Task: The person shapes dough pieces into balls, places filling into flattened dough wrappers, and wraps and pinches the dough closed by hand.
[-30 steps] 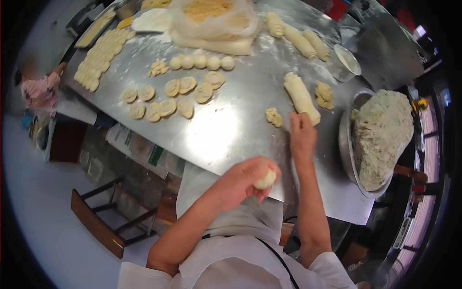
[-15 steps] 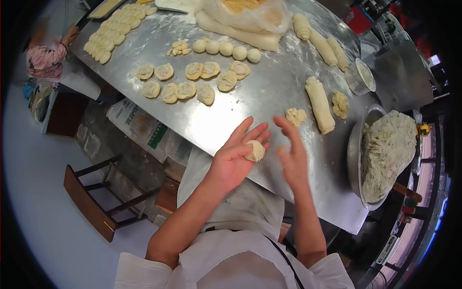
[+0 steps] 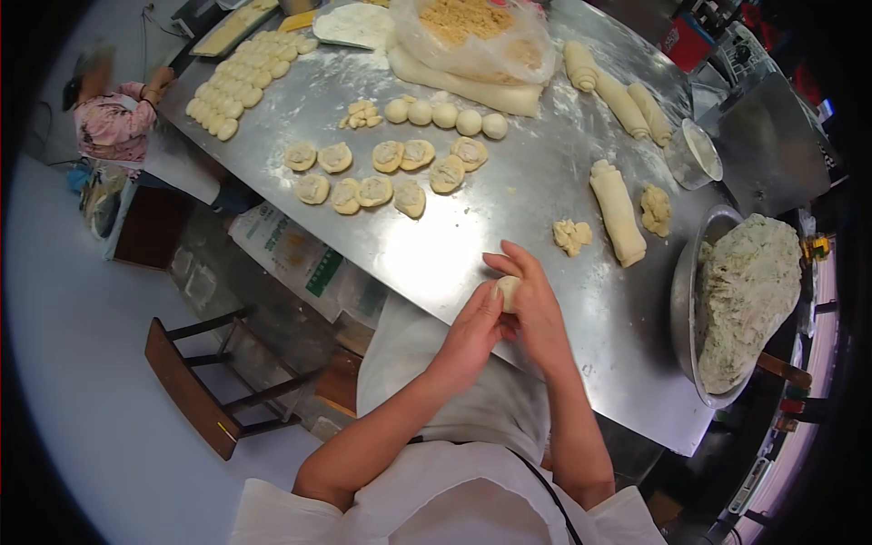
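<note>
Close to the table's front edge, a small pale dough ball (image 3: 510,292) is held between my two hands. My left hand (image 3: 470,334) closes on it from the left, thumb pressed against its side. Around its right side curves my right hand (image 3: 538,318), with some fingers reaching past the ball. The ball's underside is hidden by the hands. Beyond them lie several flat dough rounds topped with filling (image 3: 374,191) and a row of smooth dough balls (image 3: 444,114). A small heap of dough pieces (image 3: 571,237) is to the right of my hands.
On the metal table (image 3: 536,182) lie a dough roll (image 3: 618,213) and a bag of crumbly filling (image 3: 472,27). A metal bowl (image 3: 683,318) holds a big greenish mass (image 3: 749,300). At far left stands another person (image 3: 113,127); a wooden stool (image 3: 195,391) is below.
My right hand has come in from the side and now meets the dough ball. My left hand has turned from palm up to gripping it. The whole view has shifted slightly.
</note>
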Action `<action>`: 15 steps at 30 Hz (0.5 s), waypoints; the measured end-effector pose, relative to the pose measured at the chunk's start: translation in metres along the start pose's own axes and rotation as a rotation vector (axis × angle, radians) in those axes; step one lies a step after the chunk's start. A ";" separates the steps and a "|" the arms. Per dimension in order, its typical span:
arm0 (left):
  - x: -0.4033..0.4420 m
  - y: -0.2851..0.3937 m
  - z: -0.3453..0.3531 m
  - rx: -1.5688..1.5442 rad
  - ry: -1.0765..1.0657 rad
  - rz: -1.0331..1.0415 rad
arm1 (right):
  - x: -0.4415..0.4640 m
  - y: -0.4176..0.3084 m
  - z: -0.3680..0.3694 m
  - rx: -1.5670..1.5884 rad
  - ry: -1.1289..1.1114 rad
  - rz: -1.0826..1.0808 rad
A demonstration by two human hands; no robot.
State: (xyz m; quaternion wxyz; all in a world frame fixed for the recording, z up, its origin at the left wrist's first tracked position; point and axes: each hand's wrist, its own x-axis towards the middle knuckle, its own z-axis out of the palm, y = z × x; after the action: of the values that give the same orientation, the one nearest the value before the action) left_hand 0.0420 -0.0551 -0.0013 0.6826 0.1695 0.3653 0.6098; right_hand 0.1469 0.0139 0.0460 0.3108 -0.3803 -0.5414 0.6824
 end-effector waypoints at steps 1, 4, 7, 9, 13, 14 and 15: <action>-0.001 -0.001 -0.004 0.005 -0.029 -0.029 | -0.002 0.000 -0.003 0.000 -0.006 -0.063; -0.001 -0.001 0.000 0.060 -0.071 -0.117 | -0.010 -0.007 -0.016 -0.351 0.047 -0.272; 0.000 -0.003 0.017 0.202 -0.090 -0.150 | -0.018 0.003 -0.030 -0.225 -0.038 -0.040; -0.001 -0.001 0.036 0.109 -0.006 -0.098 | -0.015 0.010 -0.038 -0.362 0.016 -0.122; 0.000 0.000 0.051 -0.147 0.076 0.018 | -0.011 0.010 -0.027 -0.650 0.082 -0.412; 0.003 -0.004 0.043 -0.180 0.016 0.008 | -0.014 0.006 -0.019 -0.421 0.127 -0.338; 0.006 -0.002 0.032 -0.214 -0.047 -0.005 | -0.019 -0.001 -0.009 -0.194 0.173 -0.262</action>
State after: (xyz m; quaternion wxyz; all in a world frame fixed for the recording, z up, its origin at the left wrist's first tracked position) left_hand 0.0665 -0.0431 0.0172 0.7067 0.1088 0.2824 0.6395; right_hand 0.1643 0.0032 0.0491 0.4045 -0.3921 -0.6208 0.5452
